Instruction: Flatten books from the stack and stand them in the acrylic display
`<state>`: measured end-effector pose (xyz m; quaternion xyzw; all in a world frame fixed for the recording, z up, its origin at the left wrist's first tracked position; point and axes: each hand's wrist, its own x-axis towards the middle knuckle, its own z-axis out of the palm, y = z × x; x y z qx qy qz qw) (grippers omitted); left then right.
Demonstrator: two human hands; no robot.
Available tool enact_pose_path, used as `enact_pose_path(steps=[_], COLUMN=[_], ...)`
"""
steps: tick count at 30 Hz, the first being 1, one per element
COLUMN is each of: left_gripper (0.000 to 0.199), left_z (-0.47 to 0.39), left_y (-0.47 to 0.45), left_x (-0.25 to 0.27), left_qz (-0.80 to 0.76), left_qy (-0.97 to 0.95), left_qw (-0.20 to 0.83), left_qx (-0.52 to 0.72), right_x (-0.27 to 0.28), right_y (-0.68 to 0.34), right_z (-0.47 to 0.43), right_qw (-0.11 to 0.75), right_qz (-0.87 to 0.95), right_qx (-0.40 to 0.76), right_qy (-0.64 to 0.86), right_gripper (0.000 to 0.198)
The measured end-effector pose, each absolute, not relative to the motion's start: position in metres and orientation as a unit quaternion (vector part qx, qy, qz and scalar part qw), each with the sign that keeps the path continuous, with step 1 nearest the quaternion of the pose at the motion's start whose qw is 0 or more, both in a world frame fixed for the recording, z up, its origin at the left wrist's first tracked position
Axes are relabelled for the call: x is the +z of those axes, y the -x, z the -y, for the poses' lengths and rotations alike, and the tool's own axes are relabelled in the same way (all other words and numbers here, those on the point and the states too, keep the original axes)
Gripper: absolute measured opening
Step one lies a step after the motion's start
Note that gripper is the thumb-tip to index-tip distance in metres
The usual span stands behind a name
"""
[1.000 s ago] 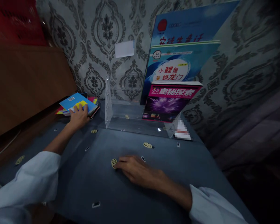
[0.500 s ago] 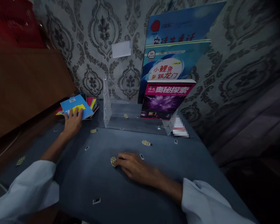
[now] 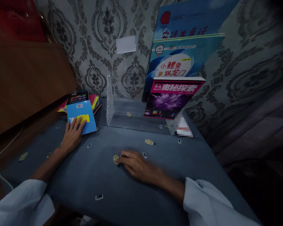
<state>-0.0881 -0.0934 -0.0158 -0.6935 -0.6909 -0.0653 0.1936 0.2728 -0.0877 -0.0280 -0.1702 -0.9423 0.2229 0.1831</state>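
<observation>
My left hand (image 3: 73, 133) lies with its fingers spread on a blue book (image 3: 91, 121) with a white barcode and a yellow patch. This book overlaps the front of a small pile; a black-covered book (image 3: 78, 97) shows on top of the pile behind it. On the table, my right hand (image 3: 136, 164) rests with bent fingers held together, its fingertips over a printed pineapple on the dark cloth (image 3: 132, 197). I see nothing held in it. Beyond stands a clear acrylic rack (image 3: 109, 103), with a purple-and-pink book (image 3: 168, 100) leaning in its right side.
Behind that book stand a turquoise book (image 3: 202, 51) and a taller blue one (image 3: 193, 17). A wooden cabinet (image 3: 30, 84) borders the left, with a red bag or box (image 3: 14, 20) above. A white cable (image 3: 2, 175) hangs at the left edge. A pixelated item (image 3: 183, 127) sits beside the rack.
My left hand has drawn the blue book toward me off the pile's top, uncovering the black book. My right hand stays in place. The view has shifted slightly.
</observation>
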Motion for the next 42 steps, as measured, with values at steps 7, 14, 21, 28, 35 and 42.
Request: enact_pose_path(steps=[7,14,21,28,35,42], left_gripper=[0.073,0.083,0.065,0.065,0.067,0.067], left_z=[0.134,0.101,0.025,0.037,0.058,0.069], left_y=[0.105,0.116,0.113,0.107,0.082,0.052], left_x=[-0.017,0.000,-0.014,-0.027,-0.028,-0.031], left_qz=[0.624,0.671,0.717,0.708,0.666,0.662], left_qy=[0.780,0.728,0.686,0.694,0.729,0.732], left_qw=[-0.003,-0.080,-0.022,-0.005,-0.020,-0.034], left_qx=[-0.053,-0.112,-0.117,-0.129,-0.158,-0.157], right_x=[-0.029,-0.035,-0.030,-0.025,-0.029,-0.032], right_y=[-0.273,-0.272,-0.273,-0.274,-0.274,-0.275], right_z=[0.087,0.087,0.088,0.088,0.086,0.087], right_qw=[0.184,0.203,0.190,0.197,0.212,0.259], right_qz=[0.942,0.939,0.939,0.928,0.923,0.915], right_qx=[0.229,0.227,0.234,0.270,0.270,0.222], right_qy=[0.165,0.162,0.165,0.163,0.173,0.215], right_gripper=[0.029,0.028,0.029,0.029,0.029,0.028])
